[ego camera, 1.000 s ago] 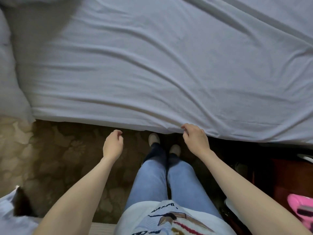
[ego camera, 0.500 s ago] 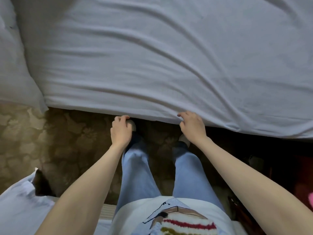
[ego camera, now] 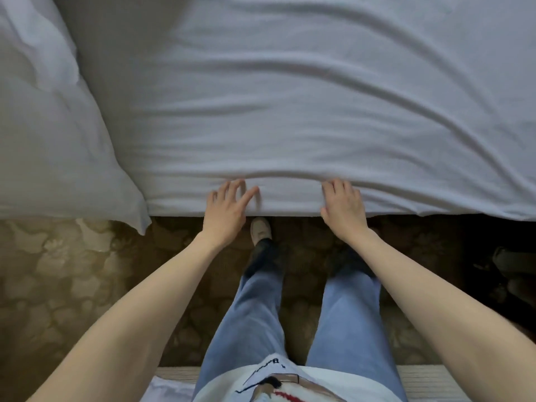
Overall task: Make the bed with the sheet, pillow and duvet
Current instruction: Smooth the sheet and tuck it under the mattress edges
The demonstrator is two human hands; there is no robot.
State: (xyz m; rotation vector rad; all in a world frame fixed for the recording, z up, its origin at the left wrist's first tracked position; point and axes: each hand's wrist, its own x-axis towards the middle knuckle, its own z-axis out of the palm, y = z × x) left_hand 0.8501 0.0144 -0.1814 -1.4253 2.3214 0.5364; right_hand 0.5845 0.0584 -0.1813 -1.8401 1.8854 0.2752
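Over at the far left, a white bundle of bedding [ego camera: 55,146] is hanging off the corner of the bed, its lowest tip dangling above the patterned carpet [ego camera: 66,274]; whether it is the pillow or the duvet cannot be told. Just beside it, the white sheet [ego camera: 290,91] is lying spread across the mattress, creased in long ripples and folding down over the near edge. The left hand [ego camera: 226,208] is resting on that edge with its fingers spread and mostly straight, the fingertips touching the fabric and gripping nothing. A light shoe [ego camera: 261,229] is showing on the carpet between the two hands, below the hem of blue jeans [ego camera: 255,320]. The right hand [ego camera: 343,206] is lying on the same edge of the sheet, fingers together and bent over the fold, pressing the cloth; whether it is pinching the fabric is not clear. Further right, the sheet is running on along the side of the bed, wrinkled.
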